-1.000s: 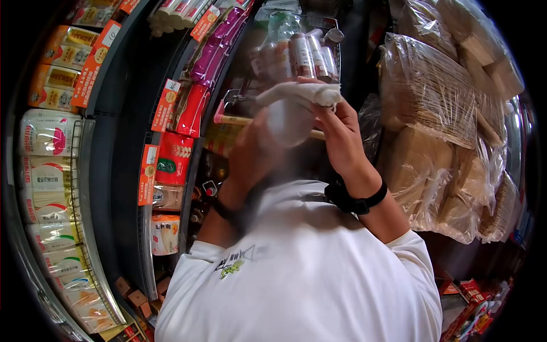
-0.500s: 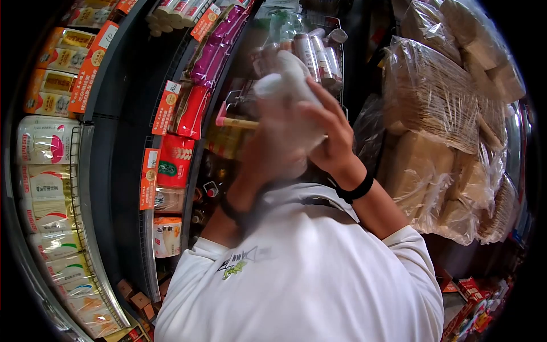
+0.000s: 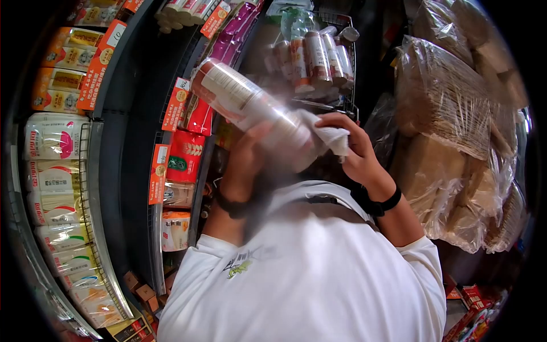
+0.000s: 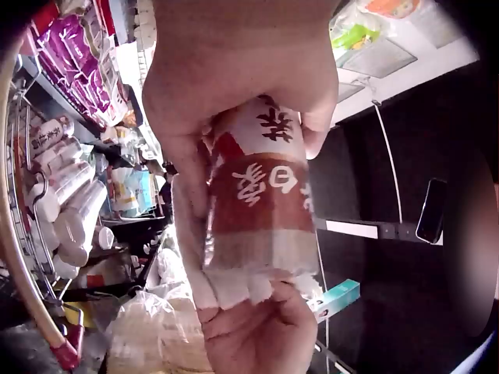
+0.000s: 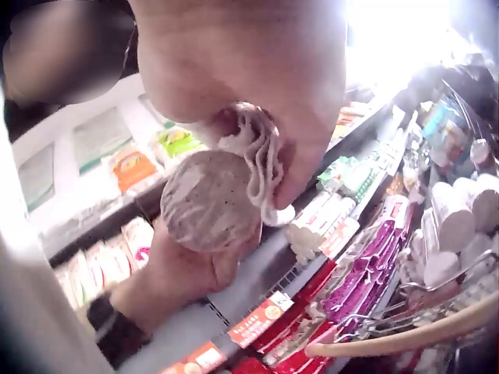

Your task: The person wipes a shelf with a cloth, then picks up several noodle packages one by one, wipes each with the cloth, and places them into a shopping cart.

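Observation:
My left hand [image 3: 245, 157] grips a wrapped cylindrical pack [image 3: 231, 91] with a red and white label, tilted toward the upper left. In the left wrist view the fingers curl round the pack [image 4: 261, 199]. A white cloth [image 3: 332, 138] is pinched in my right hand [image 3: 362, 157], at the pack's lower right end. The right wrist view shows the pack's round end [image 5: 210, 201], with the cloth [image 5: 261, 160] bunched against its side.
Shelves of packaged noodles [image 3: 54, 185] stand at the left, beside red and purple packs [image 3: 185, 158]. A wire basket [image 3: 354, 85] with several similar cylinders [image 3: 318, 57] is ahead. Plastic-wrapped brown bundles [image 3: 441, 102] are stacked at the right.
The pack has swung from an upright, blurred pose so its labelled side shows, pointing upper left. My right hand with the cloth has moved down and right to its other end.

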Motion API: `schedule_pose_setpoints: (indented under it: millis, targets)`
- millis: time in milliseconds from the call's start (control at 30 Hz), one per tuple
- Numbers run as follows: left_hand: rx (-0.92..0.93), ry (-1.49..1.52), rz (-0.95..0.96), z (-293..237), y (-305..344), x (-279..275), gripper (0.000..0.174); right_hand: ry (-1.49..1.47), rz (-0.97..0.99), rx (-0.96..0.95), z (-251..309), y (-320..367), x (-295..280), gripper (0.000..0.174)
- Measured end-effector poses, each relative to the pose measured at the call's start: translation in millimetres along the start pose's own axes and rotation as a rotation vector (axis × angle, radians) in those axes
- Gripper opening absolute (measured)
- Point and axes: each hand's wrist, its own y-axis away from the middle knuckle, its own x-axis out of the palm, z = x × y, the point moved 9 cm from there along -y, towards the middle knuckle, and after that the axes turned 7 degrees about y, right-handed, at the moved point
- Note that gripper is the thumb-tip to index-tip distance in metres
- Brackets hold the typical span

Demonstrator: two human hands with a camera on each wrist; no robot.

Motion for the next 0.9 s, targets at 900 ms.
schedule_pose_setpoints:
  millis: [900]
  targets:
    - [-0.035,0.803,0.446,-20,-30,59,0.091,-0.253,-0.403,0.181,15,-31,-59,0.038]
